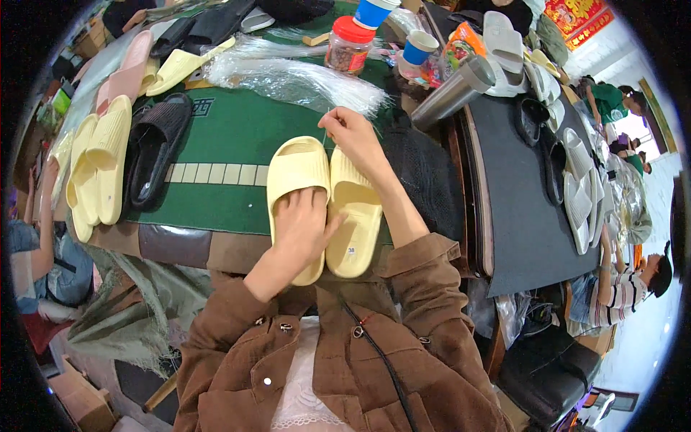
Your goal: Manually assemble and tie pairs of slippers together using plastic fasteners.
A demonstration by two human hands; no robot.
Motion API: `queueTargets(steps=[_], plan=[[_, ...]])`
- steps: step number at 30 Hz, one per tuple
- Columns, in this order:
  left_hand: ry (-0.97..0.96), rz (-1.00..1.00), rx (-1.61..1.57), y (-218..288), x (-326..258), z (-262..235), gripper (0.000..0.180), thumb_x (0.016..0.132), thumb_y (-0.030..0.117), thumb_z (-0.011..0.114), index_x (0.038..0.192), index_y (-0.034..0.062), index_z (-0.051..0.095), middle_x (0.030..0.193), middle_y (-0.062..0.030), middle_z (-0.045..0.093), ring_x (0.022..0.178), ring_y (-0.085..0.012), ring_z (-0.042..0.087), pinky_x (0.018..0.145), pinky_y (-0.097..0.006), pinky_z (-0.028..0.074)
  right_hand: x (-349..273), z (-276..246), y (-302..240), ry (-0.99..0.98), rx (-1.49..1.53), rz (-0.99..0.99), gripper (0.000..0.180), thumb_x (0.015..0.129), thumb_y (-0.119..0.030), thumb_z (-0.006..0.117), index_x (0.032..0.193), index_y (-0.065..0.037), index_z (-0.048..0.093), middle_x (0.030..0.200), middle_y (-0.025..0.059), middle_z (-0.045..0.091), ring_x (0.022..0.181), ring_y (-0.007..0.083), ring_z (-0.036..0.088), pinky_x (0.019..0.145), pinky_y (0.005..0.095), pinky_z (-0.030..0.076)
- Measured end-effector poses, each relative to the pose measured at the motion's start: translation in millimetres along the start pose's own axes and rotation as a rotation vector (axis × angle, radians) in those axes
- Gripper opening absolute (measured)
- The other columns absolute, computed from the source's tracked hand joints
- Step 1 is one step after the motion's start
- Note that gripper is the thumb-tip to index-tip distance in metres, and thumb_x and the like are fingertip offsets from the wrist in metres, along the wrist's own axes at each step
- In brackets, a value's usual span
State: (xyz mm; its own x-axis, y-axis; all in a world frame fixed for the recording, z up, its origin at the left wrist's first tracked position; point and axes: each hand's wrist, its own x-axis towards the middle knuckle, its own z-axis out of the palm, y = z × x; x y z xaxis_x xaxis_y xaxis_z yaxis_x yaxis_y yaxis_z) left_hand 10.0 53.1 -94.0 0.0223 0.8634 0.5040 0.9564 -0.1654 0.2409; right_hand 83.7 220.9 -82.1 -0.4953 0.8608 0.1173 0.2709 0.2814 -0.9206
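Note:
Two pale yellow slippers lie side by side at the near edge of the green tabletop. My left hand (301, 230) reaches its fingers under the strap of the left slipper (296, 162), gripping it, while its thumb stretches over the footbed of the right slipper (356, 241). Above the toe of that right slipper, my right hand (354, 137) is closed in a pinch. Something thin may run down from its fingertips, too fine to name. Part of the right slipper's strap is hidden behind my right hand and wrist. Beyond them lies a bundle of clear plastic strands (309, 81).
Yellow slippers (108, 162) and black slippers (162, 144) stand at the left. A red-lidded jar (349, 47), paper cups and a steel tumbler (453, 92) are at the back. Black mesh cloth (421, 173) lies right; grey slippers (577, 191) lie on the dark side table. People sit nearby.

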Motion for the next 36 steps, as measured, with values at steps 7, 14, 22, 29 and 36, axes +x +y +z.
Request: queueTargets(steps=[7,14,22,29,36], plan=[[-0.085,-0.228,-0.279,-15.2,39.2,-45.0,0.023,0.084,0.019,0.061,0.103,0.006,0.059,0.092,-0.0162,0.062,0.081,-0.0349,0.063,0.07,-0.042,0.051,-4.8,4.8,12.4,0.1,0.155,-0.103,0.017,0.09,-0.016,0.055,0.09,0.0,0.06,0.07,0.0006,0.056,0.062,0.0057,0.049,0.055,0.0213,0.04],[-0.024,-0.187,-0.597,-60.2,97.3,28.3,0.023,0.086,0.006,0.054,0.108,0.0024,0.057,0.087,-0.019,0.066,0.077,-0.0381,0.063,0.067,-0.041,0.05,-8.3,14.2,22.3,0.182,0.362,-0.124,0.015,0.09,-0.013,0.055,0.088,0.001,0.059,0.07,0.0028,0.061,0.06,0.0079,0.056,0.055,0.0234,0.045],[0.108,-0.323,-0.799,-62.3,92.3,41.4,0.011,0.089,0.005,0.055,0.098,0.001,0.06,0.07,-0.008,0.062,0.059,-0.0109,0.056,0.055,-0.027,0.045,-10.9,7.5,20.0,0.253,0.603,-0.1,0.012,0.091,-0.006,0.054,0.098,0.002,0.058,0.089,0.0051,0.06,0.077,0.0117,0.059,0.071,0.0236,0.049],[0.098,-0.259,-0.667,-49.4,88.3,41.3,0.011,0.09,0.009,0.056,0.094,-0.0004,0.06,0.064,-0.0075,0.056,0.058,-0.0098,0.051,0.055,-0.027,0.042,-13.9,1.0,21.6,0.242,0.551,-0.058,0.02,0.094,-0.01,0.051,0.105,0.001,0.063,0.084,0.0021,0.059,0.074,0.0073,0.056,0.069,0.021,0.047],[0.127,-0.227,-0.641,-53.6,87.1,42.2,0.009,0.087,0.006,0.056,0.093,-0.0001,0.06,0.071,-0.012,0.059,0.06,-0.0178,0.055,0.057,-0.031,0.044,-17.0,3.5,15.0,0.209,0.49,-0.059,0.02,0.093,-0.009,0.051,0.106,-0.001,0.064,0.081,-0.0006,0.058,0.068,0.0051,0.051,0.063,0.0193,0.042]])
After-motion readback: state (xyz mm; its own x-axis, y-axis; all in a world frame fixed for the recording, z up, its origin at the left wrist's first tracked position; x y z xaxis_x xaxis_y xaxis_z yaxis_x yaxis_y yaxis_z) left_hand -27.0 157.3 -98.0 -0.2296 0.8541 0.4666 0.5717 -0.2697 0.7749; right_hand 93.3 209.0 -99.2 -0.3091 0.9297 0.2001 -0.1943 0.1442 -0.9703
